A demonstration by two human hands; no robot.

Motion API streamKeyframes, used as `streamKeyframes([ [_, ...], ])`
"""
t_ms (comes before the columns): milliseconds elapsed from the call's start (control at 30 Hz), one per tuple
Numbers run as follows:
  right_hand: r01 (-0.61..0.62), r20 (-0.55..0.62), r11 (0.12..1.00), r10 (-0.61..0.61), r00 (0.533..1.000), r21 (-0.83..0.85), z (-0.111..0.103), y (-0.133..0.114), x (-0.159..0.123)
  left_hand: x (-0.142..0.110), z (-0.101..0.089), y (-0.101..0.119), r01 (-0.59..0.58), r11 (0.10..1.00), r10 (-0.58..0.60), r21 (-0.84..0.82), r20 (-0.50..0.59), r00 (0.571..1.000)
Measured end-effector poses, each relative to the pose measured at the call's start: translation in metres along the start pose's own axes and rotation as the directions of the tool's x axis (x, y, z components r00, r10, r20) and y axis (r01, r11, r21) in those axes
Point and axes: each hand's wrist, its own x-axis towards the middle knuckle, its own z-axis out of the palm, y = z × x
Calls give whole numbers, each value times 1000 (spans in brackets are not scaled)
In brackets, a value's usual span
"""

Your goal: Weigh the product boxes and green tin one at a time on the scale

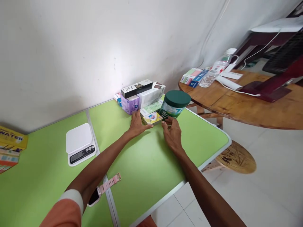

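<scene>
A cluster of packages stands against the wall at the far edge of the green table. My left hand (138, 124) is at its front, fingers and thumb spread around the near left corner of a yellow soap box (152, 118); its fingertips reach toward a purple pack (130, 104). My right hand (172, 133) has loosely bent fingers against the lower front of a dark green lidded canister (174, 103), its thumb near the soap box's right end. A long black-and-white box (136, 88) lies on the purple pack and beside a white box (152, 94). A pale green box (151, 107) sits behind the soap.
On the green table (142, 176) are a white kitchen scale (80, 143), a pink-strapped smartwatch (107, 186) and a yellow carton (13, 138) at far left. A round wooden table (255, 110) at right bears a plastic bottle (216, 71). A wooden stool (238, 157) stands below.
</scene>
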Motion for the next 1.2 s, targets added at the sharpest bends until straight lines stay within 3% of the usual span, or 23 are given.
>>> streamKeyframes([
  [133, 5, 65, 1000, -4, 998, -11, 16, 12, 5, 21, 14, -2, 18, 997, -22, 73, 53, 998],
  [300, -10, 53, 1000, 11, 999, -21, 18, 5, 0, 17, 5, -2, -2, 984, -11, 179, 67, 998],
  [433, 3, 142, 1000, 0, 990, -21, 14, -10, -17, -10, -6, -5, -62, 973, 31, 223, 143, 989],
  [600, 32, 277, 999, -33, 960, 6, 23, -36, -54, -68, -29, -17, -100, 953, 59, 286, 150, 987],
  [700, 23, 371, 998, -45, 928, 62, 33, -54, -76, -100, -60, -23, -103, 940, 51, 324, 167, 985],
  [833, -12, 487, 980, -89, 869, 199, 63, -90, -90, -129, -126, -23, -102, 931, 67, 350, 110, 992],
  [1033, 95, 535, 916, -309, 786, 390, 154, -162, -102, -162, -244, -26, 53, 918, -14, 393, -101, 995],
  [1100, 137, 531, 899, -362, 766, 415, 187, -176, -109, -170, -271, -34, 111, 912, -57, 395, -145, 988],
  [1200, 210, 513, 890, -412, 753, 406, 224, -183, -121, -178, -294, -54, 184, 905, -125, 384, -176, 977],
])
